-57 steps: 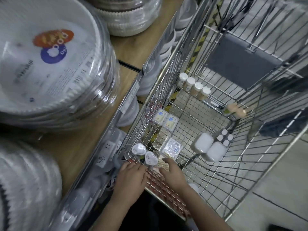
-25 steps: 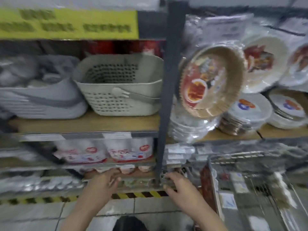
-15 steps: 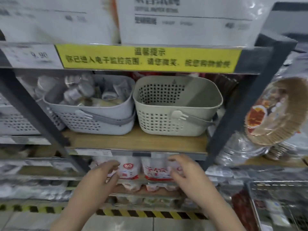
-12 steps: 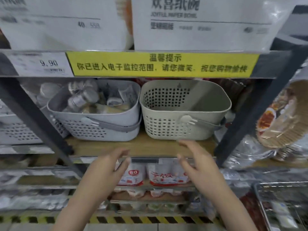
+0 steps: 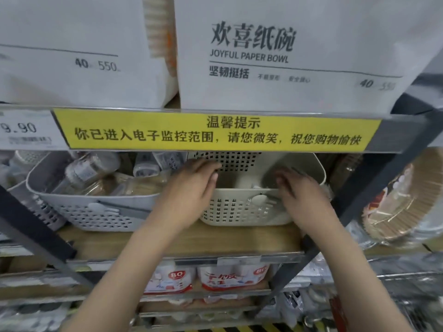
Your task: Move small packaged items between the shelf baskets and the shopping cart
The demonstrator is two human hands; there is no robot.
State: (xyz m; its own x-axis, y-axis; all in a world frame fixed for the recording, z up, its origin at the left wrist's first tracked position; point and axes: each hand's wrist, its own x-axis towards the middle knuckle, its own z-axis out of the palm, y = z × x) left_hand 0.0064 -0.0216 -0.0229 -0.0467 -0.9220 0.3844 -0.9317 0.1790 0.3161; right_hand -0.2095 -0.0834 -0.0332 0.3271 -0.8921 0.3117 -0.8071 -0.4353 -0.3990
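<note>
Store shelving fills the view: a wooden shelf [image 5: 239, 238] under a yellow notice strip [image 5: 215, 131], with white paper-bowl packs on the level above and cup packs below. Two baskets stand side by side on the shelf, touching or nearly so. The grey basket [image 5: 96, 212] on the left is heaped with small packaged items [image 5: 91, 168], bottles and wrapped packs. The beige basket [image 5: 244, 209] on the right looks almost bare inside; something pale lies at its bottom, too blurred to name. The cart is out of view. Both hands are over the beige basket's front rim. The left hand [image 5: 191, 185] lies palm down across the left front corner, fingers fairly straight and reaching in toward the perforated back wall. The right hand [image 5: 299, 188] comes over the right front part of the rim, fingers bent slightly downward into the basket. Neither visibly holds a package; the right fingertips are smeared, so whether they pinch something small I cannot tell. Both forearms rise from below and converge on the basket. My reading is that the step in hand is at the shelf end of the transfer, either releasing into or picking from the beige basket. Next would come drawing both hands back clear of the rim and the low strip above.
</note>
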